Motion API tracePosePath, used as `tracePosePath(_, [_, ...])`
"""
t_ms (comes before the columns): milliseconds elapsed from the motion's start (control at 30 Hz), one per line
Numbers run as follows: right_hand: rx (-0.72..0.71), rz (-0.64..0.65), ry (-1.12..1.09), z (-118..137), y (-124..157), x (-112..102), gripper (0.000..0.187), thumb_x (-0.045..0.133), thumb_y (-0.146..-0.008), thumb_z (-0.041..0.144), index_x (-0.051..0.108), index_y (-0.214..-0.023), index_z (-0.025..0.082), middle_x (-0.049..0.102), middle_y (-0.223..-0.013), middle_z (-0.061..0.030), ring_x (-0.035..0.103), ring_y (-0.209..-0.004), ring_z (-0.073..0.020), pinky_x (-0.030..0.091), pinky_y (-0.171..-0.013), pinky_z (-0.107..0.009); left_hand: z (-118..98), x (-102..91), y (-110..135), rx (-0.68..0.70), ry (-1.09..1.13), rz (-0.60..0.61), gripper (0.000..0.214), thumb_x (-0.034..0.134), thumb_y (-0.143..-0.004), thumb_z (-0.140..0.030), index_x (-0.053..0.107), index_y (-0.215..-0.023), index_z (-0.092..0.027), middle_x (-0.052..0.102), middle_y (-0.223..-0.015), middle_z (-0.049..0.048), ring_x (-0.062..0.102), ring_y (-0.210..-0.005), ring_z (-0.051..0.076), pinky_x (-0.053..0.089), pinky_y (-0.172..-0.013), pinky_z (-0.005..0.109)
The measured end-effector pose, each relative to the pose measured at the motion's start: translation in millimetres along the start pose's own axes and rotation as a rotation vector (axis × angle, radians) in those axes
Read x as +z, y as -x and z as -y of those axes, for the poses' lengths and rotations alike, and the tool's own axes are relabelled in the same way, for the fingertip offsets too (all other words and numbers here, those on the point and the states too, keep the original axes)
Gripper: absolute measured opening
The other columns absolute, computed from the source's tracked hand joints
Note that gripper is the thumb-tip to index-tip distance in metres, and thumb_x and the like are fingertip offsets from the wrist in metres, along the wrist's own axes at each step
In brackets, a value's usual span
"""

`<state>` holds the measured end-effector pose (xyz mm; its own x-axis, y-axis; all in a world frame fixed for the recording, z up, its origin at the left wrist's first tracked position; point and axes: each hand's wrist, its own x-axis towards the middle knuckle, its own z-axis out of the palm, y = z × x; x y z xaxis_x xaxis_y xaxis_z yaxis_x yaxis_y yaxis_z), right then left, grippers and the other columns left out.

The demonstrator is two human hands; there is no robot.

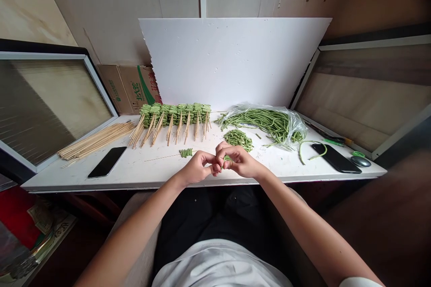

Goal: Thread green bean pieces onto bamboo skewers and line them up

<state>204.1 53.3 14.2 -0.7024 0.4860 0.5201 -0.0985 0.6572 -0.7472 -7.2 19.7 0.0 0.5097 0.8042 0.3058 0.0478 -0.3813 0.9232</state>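
Observation:
My left hand [197,167] and my right hand [237,161] meet at the front edge of the white table [141,168], both with fingers pinched together. A small green bean piece [228,158] shows between the right fingers. A thin bamboo skewer [161,157] runs left from my left hand, with a few bean pieces [186,152] threaded on it. Just beyond my hands lies a small heap of cut bean pieces [238,137].
A row of finished bean skewers [175,119] lies at the back, bare skewers [96,140] to the left. Long beans on a plastic bag [269,121] sit right. Two phones [107,162] [336,158], a cardboard box [129,87] and a white foam board [232,60] surround them.

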Motion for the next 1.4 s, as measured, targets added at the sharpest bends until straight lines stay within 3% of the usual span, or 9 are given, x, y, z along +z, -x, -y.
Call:
tracePosePath(100, [0.005,-0.012,0.042,5.5,-0.4,-3.5,0.034,0.073,-0.099,0.052,0.072,-0.083,0.022,0.067,-0.084,-0.0059,0.06,-0.086,-0.0223,0.049,-0.082,-0.037,-2.6,-0.8,1.2,0.027,-0.104,-0.029,0.021,0.072,-0.092,-0.029,0.073,-0.075,-0.015,0.073,-0.068,0.0044,0.067,-0.066,0.017,0.055,-0.072,0.03])
tracePosePath(300, [-0.024,-0.145,0.368,18.0,-0.3,-10.4,0.027,0.08,-0.094,0.051,0.08,-0.096,0.024,0.074,-0.09,-0.0072,0.063,-0.093,-0.025,0.051,-0.085,-0.039,-13.7,-8.8,6.1,0.36,-0.679,-0.374,0.011,0.08,-0.093,-0.02,0.077,-0.083,-0.021,0.081,-0.083,0.0024,0.072,-0.079,0.02,0.049,-0.088,0.038])
tracePosePath(533, [-0.107,-0.262,0.474,19.6,-2.5,-0.4,0.019,0.074,-0.101,0.044,0.078,-0.099,0.025,0.074,-0.091,-0.0081,0.062,-0.093,-0.0261,0.051,-0.084,-0.042,-25.1,-8.2,12.3,0.556,-0.959,-0.448,0.011,0.071,-0.102,-0.02,0.074,-0.091,-0.021,0.08,-0.087,0.0023,0.073,-0.083,0.02,0.045,-0.088,0.039])
tracePosePath(700, [-0.108,-0.318,0.56,20.7,-3.2,6.8,0.007,0.07,-0.102,0.03,0.075,-0.097,0.025,0.071,-0.089,-0.0086,0.058,-0.093,-0.0284,0.05,-0.082,-0.045,-27.7,-3.0,14.5,0.507,-1.027,-0.437,0.013,0.066,-0.106,-0.023,0.075,-0.098,-0.021,0.081,-0.093,0.0049,0.073,-0.087,0.021,0.044,-0.091,0.04])
tracePosePath(933, [-0.098,-0.393,0.518,23.4,-3.6,17.0,0.018,0.063,-0.094,0.011,0.07,-0.086,0.025,0.068,-0.082,-0.0068,0.056,-0.089,-0.0275,0.048,-0.08,-0.044,-28.1,6.2,14.9,0.476,-0.948,-0.455,0.017,0.066,-0.106,-0.024,0.075,-0.093,-0.02,0.08,-0.089,0.0047,0.072,-0.084,0.021,0.043,-0.085,0.038])
tracePosePath(1100, [-0.09,-0.377,0.339,26.9,-4.2,19.8,0.018,0.068,-0.1,0.027,0.07,-0.083,0.025,0.069,-0.081,-0.0054,0.058,-0.087,-0.026,0.047,-0.084,-0.044,-22.7,-10.4,10.1,0.45,-0.819,-0.485,0.022,0.065,-0.103,-0.017,0.075,-0.083,-0.021,0.079,-0.084,0.0026,0.071,-0.079,0.019,0.046,-0.088,0.038])
tracePosePath(1200, [-0.066,-0.4,0.346,23.1,-4.6,8.6,0.024,0.073,-0.1,0.042,0.073,-0.083,0.025,0.07,-0.083,-0.0067,0.06,-0.091,-0.027,0.048,-0.089,-0.045,-20.2,-29.7,7.7,0.337,-0.64,-0.457,0.017,0.07,-0.099,-0.02,0.076,-0.083,-0.021,0.079,-0.085,0.004,0.072,-0.083,0.021,0.052,-0.085,0.036])
tracePosePath(1333, [0.009,-0.466,0.583,-13.6,0.8,-18.5,0.028,0.077,-0.096,0.052,0.083,-0.089,0.026,0.071,-0.088,-0.0085,0.06,-0.096,-0.029,0.046,-0.098,-0.052,-14.1,-43.6,6.1,0.174,-0.507,-0.434,0.009,0.077,-0.095,-0.027,0.079,-0.091,-0.02,0.08,-0.089,0.0046,0.074,-0.084,0.021,0.057,-0.081,0.033])
tracePosePath(1400, [0.097,-0.46,0.657,-44.2,6.8,-29.8,0.034,0.077,-0.094,0.057,0.086,-0.09,0.025,0.071,-0.086,-0.0097,0.058,-0.093,-0.0296,0.048,-0.091,-0.05,-8.3,-44.3,5.0,0.123,-0.502,-0.415,0.011,0.078,-0.095,-0.031,0.081,-0.095,-0.02,0.082,-0.093,0.0054,0.075,-0.087,0.021,0.058,-0.083,0.034])
